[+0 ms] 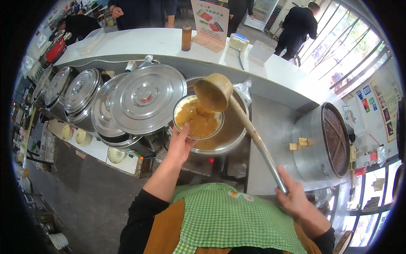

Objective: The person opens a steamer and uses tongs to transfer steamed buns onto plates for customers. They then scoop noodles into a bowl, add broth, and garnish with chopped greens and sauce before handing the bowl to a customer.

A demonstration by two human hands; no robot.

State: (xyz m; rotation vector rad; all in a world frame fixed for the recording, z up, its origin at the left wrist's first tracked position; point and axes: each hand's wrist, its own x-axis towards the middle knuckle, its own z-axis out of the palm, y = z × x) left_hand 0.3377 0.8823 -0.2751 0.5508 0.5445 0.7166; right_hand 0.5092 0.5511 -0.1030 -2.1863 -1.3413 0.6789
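Note:
My left hand [181, 143] grips the near rim of a white bowl [221, 122] with a dark blue edge, thumb on top. Brown soup [199, 122] with pale pieces at one side lies in the bowl. In my right hand [292, 193] is the end of a long ladle handle [258, 143]. The deep ladle cup [215, 90] is tipped over the bowl, and soup runs from it into the bowl. Below both stands a large open steel pot [234, 139] of similar brown soup, partly hidden by the bowl and ladle.
Left of the open pot, several lidded steel pots [146, 98] stand in a row. A metal steamer drum [312, 143] sits on the steel counter at right. Beyond runs a white ledge [127, 41] with a sauce bottle [186, 38] and a sign [209, 23]. People [298, 28] stand past it.

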